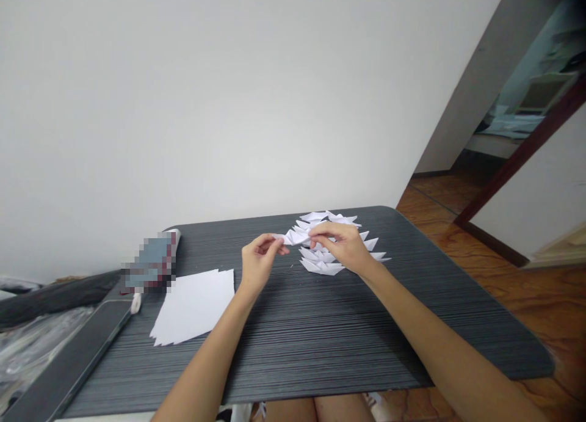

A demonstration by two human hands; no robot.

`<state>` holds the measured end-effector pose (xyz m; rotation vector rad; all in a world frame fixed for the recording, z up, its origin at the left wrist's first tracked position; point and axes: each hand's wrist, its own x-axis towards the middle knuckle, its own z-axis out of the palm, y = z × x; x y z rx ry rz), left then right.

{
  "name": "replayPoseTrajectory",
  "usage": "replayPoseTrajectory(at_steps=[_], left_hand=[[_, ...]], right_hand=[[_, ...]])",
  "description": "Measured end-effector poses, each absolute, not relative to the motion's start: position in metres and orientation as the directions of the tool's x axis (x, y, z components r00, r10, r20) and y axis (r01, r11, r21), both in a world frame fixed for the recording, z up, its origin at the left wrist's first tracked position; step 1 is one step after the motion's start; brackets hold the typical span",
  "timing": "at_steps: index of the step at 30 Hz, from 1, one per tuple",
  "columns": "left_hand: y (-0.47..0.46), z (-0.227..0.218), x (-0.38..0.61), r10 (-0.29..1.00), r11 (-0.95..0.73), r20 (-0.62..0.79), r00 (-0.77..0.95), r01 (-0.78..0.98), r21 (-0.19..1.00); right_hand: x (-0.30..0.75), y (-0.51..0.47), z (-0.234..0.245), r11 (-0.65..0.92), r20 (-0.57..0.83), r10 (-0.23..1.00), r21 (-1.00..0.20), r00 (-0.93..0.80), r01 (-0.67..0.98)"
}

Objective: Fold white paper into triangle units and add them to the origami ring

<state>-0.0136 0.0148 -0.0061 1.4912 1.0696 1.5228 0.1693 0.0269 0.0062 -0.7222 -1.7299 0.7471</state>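
Beneath a white wall (274,104), over a dark worktop (293,342): pinching one end of a folded paper (295,237) with left hand (259,262), the other with right hand (344,246), beside paper boats (320,267), apart from flat sheets (196,306). Probably shaping folds; next calls for gentle, even pulling without tearing.

Matt paper boats (320,267) and sheets (196,306); streaky-grained tabletop (320,336); smooth matt wall (251,104)

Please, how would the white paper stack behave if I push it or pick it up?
Pushed, the white paper stack would probably slide apart, since its corners fan out unevenly. Lifted by one edge, it may sag, as it looks thin and unfolded.
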Motion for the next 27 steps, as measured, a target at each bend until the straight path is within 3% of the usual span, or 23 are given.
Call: replayPoseTrajectory(at_steps=[5, 17, 23, 27], left_hand=[[0.014, -0.005, -0.014, 0.912, -0.399, 0.403, -0.069, 0.069, 0.914], [0.013, -0.009, -0.014, 0.869, -0.459, 0.480, -0.119, 0.166, 0.873], [0.014, -0.011, -0.015, 0.850, -0.485, 0.513, -0.116, 0.204, 0.850], [0.014, -0.012, -0.015, 0.839, -0.499, 0.531, -0.116, 0.227, 0.837]], right_hand=[[0.165, 0.026, 0.006, 0.482, 0.480, 0.870, -0.876, -0.113, -0.014], [0.159, 0.030, 0.004, 0.248, 0.259, 0.962, -0.961, -0.084, -0.120], [0.158, 0.027, 0.003, 0.428, 0.424, 0.902, -0.904, -0.083, 0.025], [0.158, 0.026, 0.002, 0.613, 0.611, 0.787, -0.757, -0.085, 0.229]])
